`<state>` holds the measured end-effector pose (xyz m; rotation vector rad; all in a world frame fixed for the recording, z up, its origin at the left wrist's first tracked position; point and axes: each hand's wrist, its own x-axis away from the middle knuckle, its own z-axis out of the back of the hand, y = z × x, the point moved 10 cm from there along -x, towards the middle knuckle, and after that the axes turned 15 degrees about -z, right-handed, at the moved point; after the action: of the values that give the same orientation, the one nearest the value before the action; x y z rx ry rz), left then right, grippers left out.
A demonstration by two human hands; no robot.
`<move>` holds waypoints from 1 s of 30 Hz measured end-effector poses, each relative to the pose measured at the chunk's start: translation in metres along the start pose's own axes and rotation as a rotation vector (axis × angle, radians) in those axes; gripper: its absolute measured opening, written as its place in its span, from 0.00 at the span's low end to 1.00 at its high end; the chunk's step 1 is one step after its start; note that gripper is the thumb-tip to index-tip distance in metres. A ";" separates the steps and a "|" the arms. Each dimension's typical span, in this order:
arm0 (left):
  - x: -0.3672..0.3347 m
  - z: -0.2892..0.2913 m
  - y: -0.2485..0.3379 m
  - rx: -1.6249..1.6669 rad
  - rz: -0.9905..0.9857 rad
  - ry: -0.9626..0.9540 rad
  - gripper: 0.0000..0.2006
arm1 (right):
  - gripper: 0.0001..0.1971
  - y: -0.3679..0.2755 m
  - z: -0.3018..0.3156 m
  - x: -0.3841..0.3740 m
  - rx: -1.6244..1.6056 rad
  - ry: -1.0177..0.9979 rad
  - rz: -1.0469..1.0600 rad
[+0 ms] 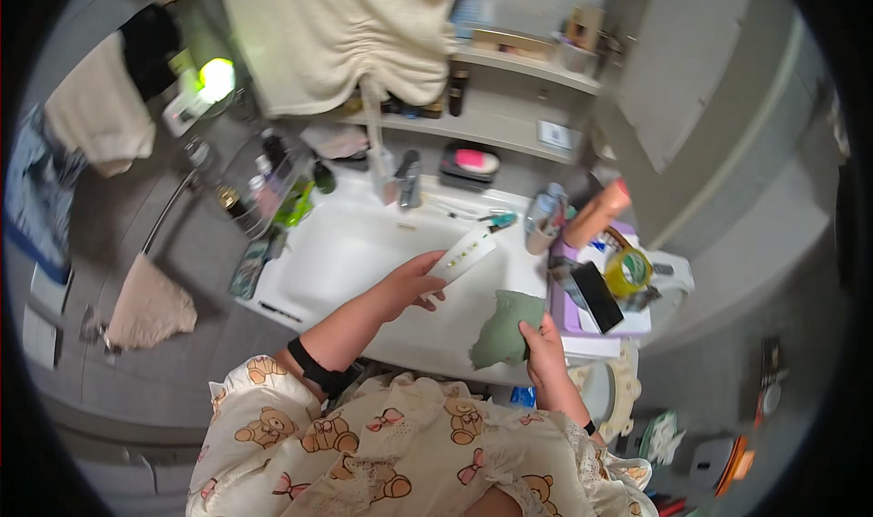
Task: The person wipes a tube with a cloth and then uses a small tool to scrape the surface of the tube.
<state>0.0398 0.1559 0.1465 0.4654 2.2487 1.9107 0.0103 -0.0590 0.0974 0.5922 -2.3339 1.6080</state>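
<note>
The left hand (414,281) holds a white strip (469,248); it looks light and stiff, best held by its edges. The right hand (546,353) pinches a soft-looking green cloth (496,333).

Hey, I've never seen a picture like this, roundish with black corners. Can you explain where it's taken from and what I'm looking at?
There's no machine at work here, just a person's two bare hands. The single picture comes from a wide fisheye camera worn on the head and looking down, so straight edges bend. Its left is the person's left. The bear-print garment at the bottom is the person's own clothing.

In front is a white sink with a faucet at the back. The left hand holds a flat white strip with small yellowish-green marks. The right hand grips what looks like a green cloth. To the right, a purple-edged tray carries various things, including a yellowish roll of tape.
</note>
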 end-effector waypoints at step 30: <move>0.015 0.036 0.101 0.014 -0.422 -0.312 0.37 | 0.08 -0.136 -0.222 0.010 0.453 0.358 0.918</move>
<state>0.0506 0.2085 0.2402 0.2423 1.9684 1.4979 0.0579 0.1035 0.2946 -0.7858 -2.0491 2.3674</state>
